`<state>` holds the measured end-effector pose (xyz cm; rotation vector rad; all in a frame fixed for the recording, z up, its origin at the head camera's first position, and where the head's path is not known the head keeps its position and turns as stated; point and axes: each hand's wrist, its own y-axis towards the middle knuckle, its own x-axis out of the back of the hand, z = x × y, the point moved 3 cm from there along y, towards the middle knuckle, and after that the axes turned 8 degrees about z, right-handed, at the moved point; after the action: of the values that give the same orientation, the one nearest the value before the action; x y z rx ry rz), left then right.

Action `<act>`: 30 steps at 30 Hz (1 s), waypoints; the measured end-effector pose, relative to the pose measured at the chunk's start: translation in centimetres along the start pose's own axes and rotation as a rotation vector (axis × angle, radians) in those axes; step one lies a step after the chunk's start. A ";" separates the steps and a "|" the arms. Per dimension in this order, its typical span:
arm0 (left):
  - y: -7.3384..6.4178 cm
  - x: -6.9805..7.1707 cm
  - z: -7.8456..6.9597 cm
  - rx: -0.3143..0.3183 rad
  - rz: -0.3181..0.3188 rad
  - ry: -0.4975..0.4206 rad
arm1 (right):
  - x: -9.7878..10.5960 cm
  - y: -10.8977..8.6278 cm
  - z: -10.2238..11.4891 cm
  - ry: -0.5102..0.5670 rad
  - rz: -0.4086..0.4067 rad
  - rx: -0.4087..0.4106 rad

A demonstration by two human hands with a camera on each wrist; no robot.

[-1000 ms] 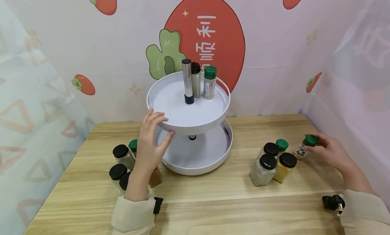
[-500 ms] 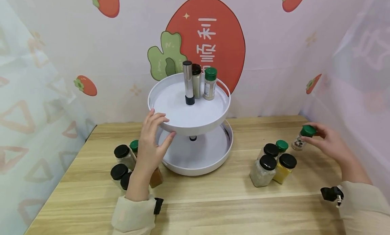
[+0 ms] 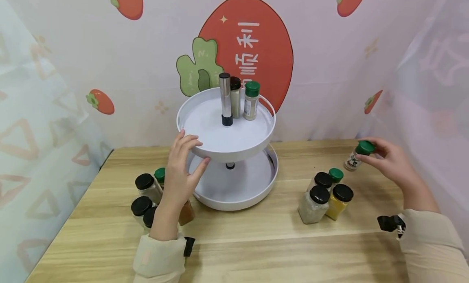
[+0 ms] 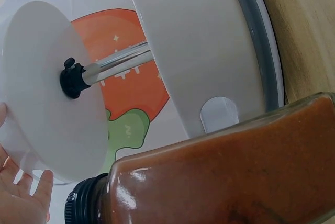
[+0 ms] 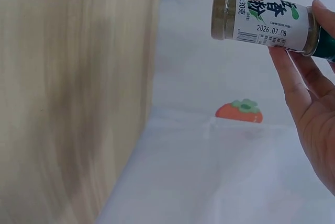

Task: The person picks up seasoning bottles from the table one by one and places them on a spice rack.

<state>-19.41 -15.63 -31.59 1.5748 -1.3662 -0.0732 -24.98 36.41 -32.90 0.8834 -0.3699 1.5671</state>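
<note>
Beside the near left edge of the two-tier white stand (image 3: 234, 200), the person's left hand (image 3: 180, 175) is gripping the upper tray (image 3: 205, 132), its fingers lying apart from one another over the rim while the thumb is resting at its lower edge. The left forearm is slanting up across a group of seasoning jars (image 3: 148, 189) just left of the stand, partly covering them; a square jar of reddish-brown seasoning (image 3: 187, 213) is showing beside the wrist. Well to the right of the stand, the right hand (image 3: 390, 161) is pointing in toward it, fingers and thumb clamping the green cap (image 3: 365, 147) of a five-spice powder shaker (image 3: 352, 162). The right wrist view is showing that shaker's base apart from the tabletop (image 3: 256, 242). Between the stand and the right hand, nearer the person, three black-lidded jars (image 3: 313, 209) and one green-capped jar (image 3: 336, 175) are standing close together. Up on the stand, a black-capped jar (image 3: 236, 102) and a green-capped shaker (image 3: 250, 106) are standing just right of the metal post (image 3: 225, 97).
</note>
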 end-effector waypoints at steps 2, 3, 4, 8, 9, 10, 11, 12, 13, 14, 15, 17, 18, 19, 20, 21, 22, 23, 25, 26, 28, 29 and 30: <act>0.0 0.0 0.0 0.006 0.004 -0.003 | 0.0 0.2 0.5 -0.008 0.001 0.003; 0.0 -0.1 0.0 0.008 0.006 -0.004 | 0.0 0.4 0.8 -0.006 0.004 0.016; 0.0 -0.1 0.0 0.011 0.008 -0.005 | 0.0 0.5 1.1 -0.007 0.002 0.019; 0.0 -0.3 0.1 0.006 0.006 -0.009 | 0.3 1.3 2.3 -0.011 0.008 0.024; 0.0 -0.3 0.1 0.001 0.003 -0.012 | 0.3 1.4 2.6 -0.010 0.012 0.020; 0.0 -0.4 0.1 -0.004 0.002 -0.013 | 0.4 1.6 2.8 -0.014 0.014 0.008; 0.0 -0.4 0.1 -0.009 0.001 -0.014 | 0.4 1.7 3.1 -0.013 0.021 -0.001; 0.1 -0.4 0.0 -0.015 0.001 -0.015 | 0.5 1.9 3.3 -0.013 0.026 -0.006; 0.1 -0.4 0.0 -0.019 0.001 -0.014 | 0.5 2.1 3.6 -0.016 0.028 -0.009; 0.1 -0.4 0.0 -0.024 0.002 -0.014 | 0.5 2.3 3.9 -0.020 0.030 -0.010; 0.1 -0.3 0.0 -0.024 0.004 -0.012 | 0.6 2.6 4.2 -0.027 0.031 -0.009; 0.2 -0.3 -0.1 -0.022 0.006 -0.007 | 0.6 3.1 5.0 -0.033 0.032 0.000; 0.2 -0.2 -0.1 -0.021 0.007 -0.006 | 0.6 3.4 5.4 -0.038 0.032 0.008; 0.2 -0.2 -0.1 -0.018 0.008 -0.004 | 0.6 3.7 5.8 -0.041 0.034 0.014; 0.2 -0.2 -0.2 -0.016 0.009 -0.004 | 0.5 4.0 6.2 -0.039 0.037 0.024; 0.1 -0.1 -0.2 -0.014 0.010 -0.002 | 0.5 4.4 6.7 -0.036 0.041 0.031; 0.1 -0.1 -0.2 -0.011 0.011 -0.001 | 0.4 4.7 7.2 -0.031 0.044 0.040; 0.1 -0.1 -0.2 -0.009 0.012 0.000 | 0.4 4.9 7.6 -0.027 0.048 0.048; 0.1 -0.1 -0.2 -0.005 0.012 0.001 | 0.3 5.6 8.6 -0.013 0.054 0.068; 0.0 0.0 -0.1 -0.005 0.012 0.002 | 0.2 5.9 9.1 -0.002 0.057 0.078; 0.0 0.0 -0.1 -0.005 0.011 0.003 | 0.1 6.6 10.1 0.014 0.060 0.103; 0.0 0.0 -0.1 -0.006 0.010 0.005 | 0.0 6.9 10.6 0.022 0.063 0.112; 0.0 0.0 0.0 -0.007 0.008 0.007 | -0.1 7.2 11.0 0.033 0.065 0.123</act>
<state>-19.38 -15.63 -31.57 1.5627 -1.3656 -0.0676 -28.27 27.32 -23.95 0.9469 -0.2834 1.6760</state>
